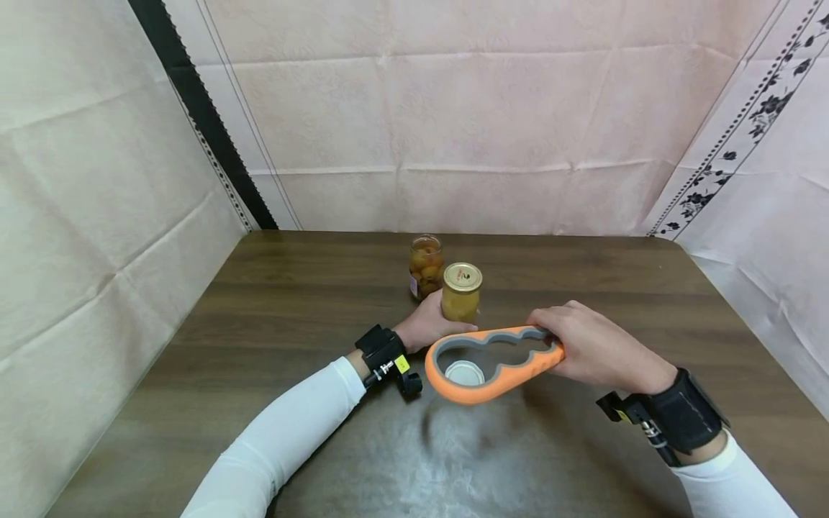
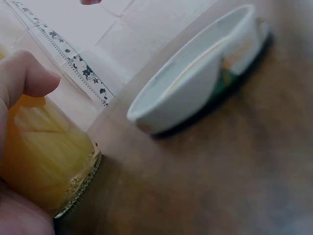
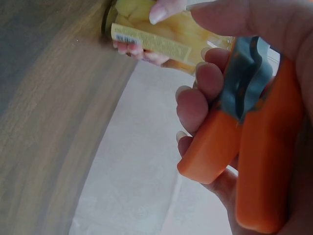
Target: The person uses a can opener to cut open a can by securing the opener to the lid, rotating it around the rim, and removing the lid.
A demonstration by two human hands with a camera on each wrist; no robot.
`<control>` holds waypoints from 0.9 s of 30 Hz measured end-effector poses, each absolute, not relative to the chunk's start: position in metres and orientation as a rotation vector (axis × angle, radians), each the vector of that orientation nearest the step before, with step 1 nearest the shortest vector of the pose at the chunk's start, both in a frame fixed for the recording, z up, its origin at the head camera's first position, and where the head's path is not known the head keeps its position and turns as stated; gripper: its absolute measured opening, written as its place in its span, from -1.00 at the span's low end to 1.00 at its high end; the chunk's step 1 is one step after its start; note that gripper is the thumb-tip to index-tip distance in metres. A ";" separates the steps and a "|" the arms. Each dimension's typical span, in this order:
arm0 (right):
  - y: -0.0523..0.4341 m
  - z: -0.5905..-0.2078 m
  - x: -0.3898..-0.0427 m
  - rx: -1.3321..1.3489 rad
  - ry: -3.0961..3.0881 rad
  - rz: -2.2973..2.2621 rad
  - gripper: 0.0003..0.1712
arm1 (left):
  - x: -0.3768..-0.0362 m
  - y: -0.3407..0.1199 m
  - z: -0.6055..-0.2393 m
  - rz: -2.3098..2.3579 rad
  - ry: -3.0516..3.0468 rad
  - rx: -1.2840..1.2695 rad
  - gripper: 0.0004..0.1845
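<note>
- Head view: the left hand (image 1: pixel 429 324) is wrapped around the lower part of a jar (image 1: pixel 461 291) with a gold lid, standing upright on the wooden table (image 1: pixel 291 302), fingers curled round the glass.
- The right hand (image 1: pixel 592 347) grips the narrow end of an orange jar opener (image 1: pixel 492 363), held above the table just in front of the jar, its wide end pointing toward the left forearm.
- A loose white lid (image 1: pixel 464 373) lies on the table and shows through the opener's largest hole.
- A second jar (image 1: pixel 425 266) of round yellow fruit stands just behind the held one, with no lid that I can make out.
- Right wrist view: the fingers (image 3: pixel 195 105) fold fully round the orange handle, thumb on the far side.
- To work well, I judge the opener should come level over the gold lid, seated in the hole that fits snugly, while the left hand keeps the jar pressed to the table so it cannot spin.
- Both forearms lie low and angled inward; the right wrist is lifted slightly.
</note>
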State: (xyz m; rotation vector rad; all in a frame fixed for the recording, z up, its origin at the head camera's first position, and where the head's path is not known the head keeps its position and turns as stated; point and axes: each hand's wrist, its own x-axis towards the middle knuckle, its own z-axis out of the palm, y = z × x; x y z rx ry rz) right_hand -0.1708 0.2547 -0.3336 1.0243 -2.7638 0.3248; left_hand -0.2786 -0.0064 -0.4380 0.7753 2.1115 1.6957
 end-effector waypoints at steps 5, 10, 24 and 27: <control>0.256 -0.330 -0.169 1.019 -2.766 0.319 -0.70 | -0.270 -0.016 -0.439 1.718 2.076 0.806 -0.46; 0.255 -0.330 -0.169 1.026 -2.765 0.315 -0.69 | -0.259 -0.028 -0.440 1.756 2.053 0.824 -0.54; 0.251 -0.333 -0.166 1.011 -2.727 0.319 -0.65 | -0.228 -0.055 -0.441 1.757 2.037 0.802 -0.45; 0.251 -0.333 -0.166 1.008 -2.722 0.316 -0.65 | -0.223 -0.059 -0.441 1.766 2.024 0.814 -0.45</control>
